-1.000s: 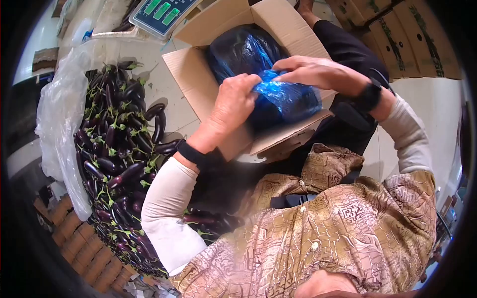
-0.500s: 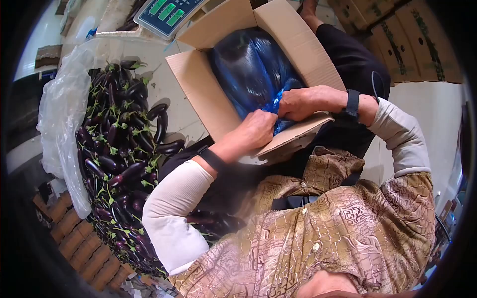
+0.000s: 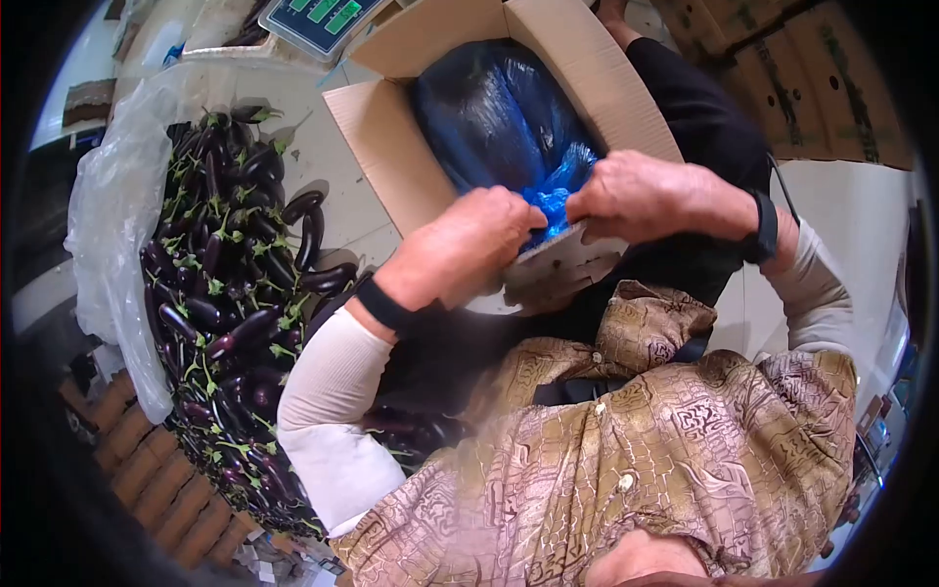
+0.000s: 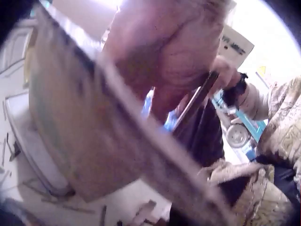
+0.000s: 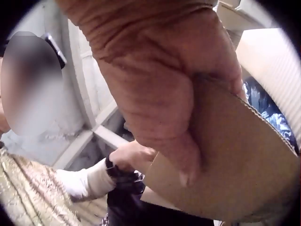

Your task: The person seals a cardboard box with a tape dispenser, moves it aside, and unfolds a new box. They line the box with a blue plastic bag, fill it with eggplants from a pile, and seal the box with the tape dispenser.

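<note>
A dark blue plastic bag [image 3: 489, 117], bulging, fills the cardboard box [image 3: 364, 157]; its bunched, shiny end lies between my hands at the near side. My left hand [image 3: 465, 240] pinches that blue plastic with curled fingers, at the near flap's left end. Beside it my right hand [image 3: 636, 196] has its fingers bent over the same near flap [image 5: 240, 155]. In the right wrist view, the thumb presses the flap's outer face while the other fingers disappear behind its edge. In the left wrist view, a blurred side flap [image 4: 84, 122] covers part of my left hand.
A large heap of eggplants [image 3: 235, 264] lies left of the box, bordered by clear plastic sheeting [image 3: 122, 235]. A scale display [image 3: 323, 20] is at the top. Closed cartons [image 3: 812, 83] stand at upper right. The person's dark-trousered leg [image 3: 704, 127] runs along the box's right side.
One second ago both hands held the bag's gathered end up over the box. They have come down toward the near flap and drawn slightly apart, and the right hand has moved onto the flap.
</note>
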Tool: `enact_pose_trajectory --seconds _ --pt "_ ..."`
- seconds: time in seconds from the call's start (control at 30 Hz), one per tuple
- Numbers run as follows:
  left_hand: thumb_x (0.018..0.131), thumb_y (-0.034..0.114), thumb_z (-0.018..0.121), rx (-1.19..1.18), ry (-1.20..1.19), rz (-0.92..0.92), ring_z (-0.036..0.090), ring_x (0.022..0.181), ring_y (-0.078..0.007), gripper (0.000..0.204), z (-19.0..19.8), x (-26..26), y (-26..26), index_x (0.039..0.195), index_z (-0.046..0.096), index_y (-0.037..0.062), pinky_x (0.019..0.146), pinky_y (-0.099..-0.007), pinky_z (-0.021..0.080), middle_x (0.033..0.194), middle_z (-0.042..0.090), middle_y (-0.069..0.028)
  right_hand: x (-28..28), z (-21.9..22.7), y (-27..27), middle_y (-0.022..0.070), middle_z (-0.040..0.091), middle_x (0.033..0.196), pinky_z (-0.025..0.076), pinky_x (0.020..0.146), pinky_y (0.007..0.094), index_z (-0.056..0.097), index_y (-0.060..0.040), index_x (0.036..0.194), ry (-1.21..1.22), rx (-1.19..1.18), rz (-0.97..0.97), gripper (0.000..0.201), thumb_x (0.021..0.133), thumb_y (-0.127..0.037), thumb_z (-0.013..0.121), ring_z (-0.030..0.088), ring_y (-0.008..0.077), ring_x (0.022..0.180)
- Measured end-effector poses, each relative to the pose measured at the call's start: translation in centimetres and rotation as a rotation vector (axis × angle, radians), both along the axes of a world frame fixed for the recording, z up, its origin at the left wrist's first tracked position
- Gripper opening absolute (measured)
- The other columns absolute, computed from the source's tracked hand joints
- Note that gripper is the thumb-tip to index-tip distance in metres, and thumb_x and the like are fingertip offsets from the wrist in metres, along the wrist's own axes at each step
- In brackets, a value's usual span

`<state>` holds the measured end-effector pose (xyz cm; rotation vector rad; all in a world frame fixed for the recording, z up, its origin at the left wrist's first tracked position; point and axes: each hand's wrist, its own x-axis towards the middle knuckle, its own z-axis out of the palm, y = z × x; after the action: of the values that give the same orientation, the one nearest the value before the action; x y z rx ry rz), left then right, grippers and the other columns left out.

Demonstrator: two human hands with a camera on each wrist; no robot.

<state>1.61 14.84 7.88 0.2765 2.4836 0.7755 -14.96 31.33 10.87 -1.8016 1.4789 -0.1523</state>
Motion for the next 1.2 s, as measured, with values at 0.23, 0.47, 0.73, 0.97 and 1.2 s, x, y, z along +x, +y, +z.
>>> enact_pose_trajectory --seconds 0.23,0.47,0.73,0.97,1.2 --pt "0.078 0.006 0.070 -0.173 0.830 0.552 0.060 0.106 -0.0346 0.046 3.5 -3.0 -6.5 0.123 0.059 0.0042 0.094 -0.0410 0.048 0.113 0.063 -0.0153 -0.7 -4.1 -1.9 0.0128 0.056 0.091 0.047 0.069 0.0400 0.060 -0.0059 0.100 0.227 -0.730 -0.226 0.029 0.076 -0.018 0.070 0.058 0.0317 0.088" --pt "0.079 0.014 0.073 -0.591 0.797 0.596 0.059 0.110 -0.0336 0.063 0.1 -6.8 -11.8 0.136 0.048 0.0034 0.096 -0.0461 0.045 0.115 0.060 -0.0141 4.7 -6.1 1.8 0.0183 0.052 0.126 0.043 0.099 0.0385 0.050 0.0022 0.128 0.520 -0.745 -0.087 0.057 0.075 -0.015 0.062 0.049 0.0312 0.121" --pt "0.088 0.035 0.068 -0.233 0.704 0.547 0.065 0.096 -0.0379 0.044 1.4 -6.2 -10.7 0.119 0.064 0.0048 0.081 -0.0458 0.052 0.110 0.066 -0.0173 4.0 -8.8 1.0 0.0223 0.042 0.145 0.030 0.113 0.0427 0.038 0.0084 0.139 0.365 -0.513 -0.112 0.088 0.067 -0.024 0.076 0.038 0.0345 0.137" --pt "0.069 0.058 0.079 -0.396 0.324 0.370 0.023 0.143 -0.0484 0.111 -1.6 -2.9 -5.4 0.148 0.030 -0.0026 0.113 -0.0557 0.029 0.153 0.024 -0.0341 4.0 -8.7 0.8 0.0237 0.044 0.142 0.033 0.110 0.0441 0.038 0.0080 0.139 0.355 -0.544 -0.127 0.096 0.062 -0.030 0.082 0.041 0.0360 0.134" --pt "0.048 0.061 0.088 -0.466 0.288 0.341 0.019 0.145 -0.0482 0.135 -2.7 -3.4 -6.2 0.150 0.025 -0.0017 0.112 -0.0584 0.028 0.156 0.019 -0.0307 2.9 -9.0 -0.9 0.0254 0.046 0.139 0.037 0.104 0.0443 0.043 0.0077 0.135 0.306 -0.573 -0.150 0.094 0.059 -0.030 0.083 0.044 0.0368 0.131"
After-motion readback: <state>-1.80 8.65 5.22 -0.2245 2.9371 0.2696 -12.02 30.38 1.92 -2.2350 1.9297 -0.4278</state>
